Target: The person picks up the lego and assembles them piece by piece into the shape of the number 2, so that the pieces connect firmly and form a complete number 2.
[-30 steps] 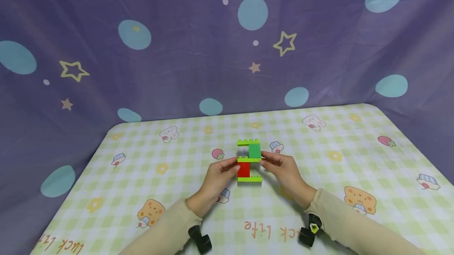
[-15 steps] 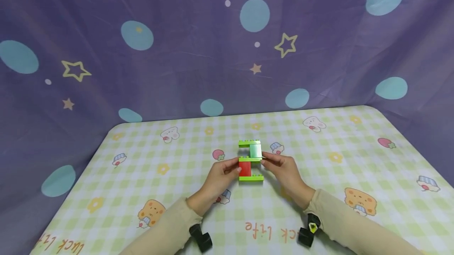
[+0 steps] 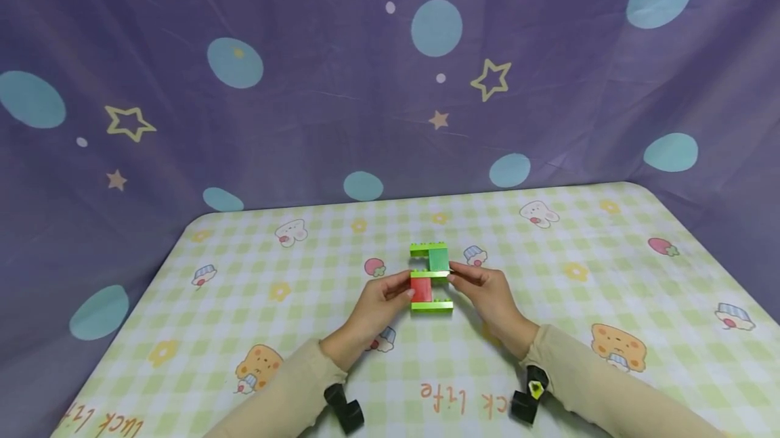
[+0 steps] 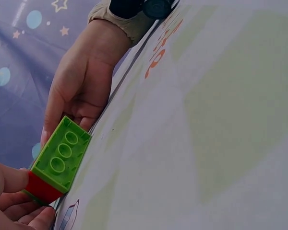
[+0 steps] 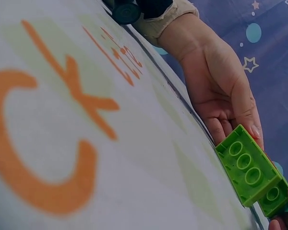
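In the head view, a stack of toy building bricks is held upright between both hands. Its top lime brick (image 3: 420, 250), middle lime brick (image 3: 426, 275) and bottom lime brick (image 3: 435, 306) lie level. A red brick (image 3: 420, 288) sits at the lower left between them, a darker green brick (image 3: 438, 260) at the upper right. My left hand (image 3: 376, 302) pinches the red brick's left end, thumb in front. My right hand (image 3: 492, 294) grips the right side near the green and middle lime bricks. Both wrist views show the bottom brick's hollow underside (image 4: 65, 151).
A checked tablecloth (image 3: 244, 316) with cartoon prints covers the table. A purple curtain (image 3: 305, 133) with stars and blue spots hangs behind its far edge. Black wrist camera mounts (image 3: 346, 411) hang below both beige sleeves (image 3: 286, 390).
The hands keep the same hold on the bricks. The stack appears shifted very slightly right, along with a small shift of the whole head view.
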The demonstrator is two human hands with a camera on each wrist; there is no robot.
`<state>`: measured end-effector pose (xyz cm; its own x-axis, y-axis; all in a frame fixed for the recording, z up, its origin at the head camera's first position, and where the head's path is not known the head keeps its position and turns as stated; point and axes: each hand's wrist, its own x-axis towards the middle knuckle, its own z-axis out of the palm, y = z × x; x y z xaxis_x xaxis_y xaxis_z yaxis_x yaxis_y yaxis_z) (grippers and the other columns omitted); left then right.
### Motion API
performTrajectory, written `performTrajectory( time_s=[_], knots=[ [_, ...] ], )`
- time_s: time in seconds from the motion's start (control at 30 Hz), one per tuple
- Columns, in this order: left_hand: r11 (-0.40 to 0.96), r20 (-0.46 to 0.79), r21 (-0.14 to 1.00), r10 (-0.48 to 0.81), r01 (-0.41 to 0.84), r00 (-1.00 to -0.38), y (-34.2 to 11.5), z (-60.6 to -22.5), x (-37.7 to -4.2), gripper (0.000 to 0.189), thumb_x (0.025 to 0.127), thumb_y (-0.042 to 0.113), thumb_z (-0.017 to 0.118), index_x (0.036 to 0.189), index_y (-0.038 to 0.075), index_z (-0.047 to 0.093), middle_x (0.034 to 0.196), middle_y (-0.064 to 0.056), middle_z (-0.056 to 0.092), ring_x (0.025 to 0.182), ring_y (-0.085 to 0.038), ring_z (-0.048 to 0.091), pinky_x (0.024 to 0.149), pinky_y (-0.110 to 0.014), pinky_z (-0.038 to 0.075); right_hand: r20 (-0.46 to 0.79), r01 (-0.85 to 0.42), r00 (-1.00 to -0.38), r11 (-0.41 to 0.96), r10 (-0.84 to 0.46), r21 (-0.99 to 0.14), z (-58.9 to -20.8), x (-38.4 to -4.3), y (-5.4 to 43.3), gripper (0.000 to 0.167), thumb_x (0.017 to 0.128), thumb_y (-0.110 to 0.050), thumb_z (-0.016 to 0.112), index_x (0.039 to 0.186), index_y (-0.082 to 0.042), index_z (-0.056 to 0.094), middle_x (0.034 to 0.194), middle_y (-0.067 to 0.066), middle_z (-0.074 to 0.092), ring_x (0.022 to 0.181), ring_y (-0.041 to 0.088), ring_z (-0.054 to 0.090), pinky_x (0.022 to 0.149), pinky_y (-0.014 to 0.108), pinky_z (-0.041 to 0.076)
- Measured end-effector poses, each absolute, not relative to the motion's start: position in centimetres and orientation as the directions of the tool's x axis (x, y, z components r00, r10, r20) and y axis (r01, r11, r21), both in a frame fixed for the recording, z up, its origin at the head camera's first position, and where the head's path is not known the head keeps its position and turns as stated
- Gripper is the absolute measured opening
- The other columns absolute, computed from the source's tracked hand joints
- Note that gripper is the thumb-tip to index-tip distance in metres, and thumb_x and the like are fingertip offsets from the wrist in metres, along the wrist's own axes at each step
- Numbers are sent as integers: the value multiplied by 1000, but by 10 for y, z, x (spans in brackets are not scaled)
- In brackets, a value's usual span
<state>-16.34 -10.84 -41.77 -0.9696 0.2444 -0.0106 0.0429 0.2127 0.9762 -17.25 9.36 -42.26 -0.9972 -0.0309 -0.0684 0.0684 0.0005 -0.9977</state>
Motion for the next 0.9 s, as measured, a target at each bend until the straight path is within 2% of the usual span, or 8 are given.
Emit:
performTrajectory(
  time_s=[0.27,0.9],
  knots=[
    [167,-22,986,225,17,-974,-108,-419,-165,42,91,1,58,131,-9,49,129,-24,54,121,-32,52,94,-28,46,-72,71,-997,42,-20,-997,-422,-175,93,32,85,-4,67,117,3,63,119,15,62,118,21,53,84,15,47],
    [170,-56,985,179,-25,-982,-108,-420,-167,40,90,1,61,128,-6,54,128,-22,56,118,-30,54,90,-25,48,-54,47,-996,108,-68,-993,-424,-180,97,28,87,-5,66,113,5,65,113,17,65,117,25,54,83,17,49]
  ],
)
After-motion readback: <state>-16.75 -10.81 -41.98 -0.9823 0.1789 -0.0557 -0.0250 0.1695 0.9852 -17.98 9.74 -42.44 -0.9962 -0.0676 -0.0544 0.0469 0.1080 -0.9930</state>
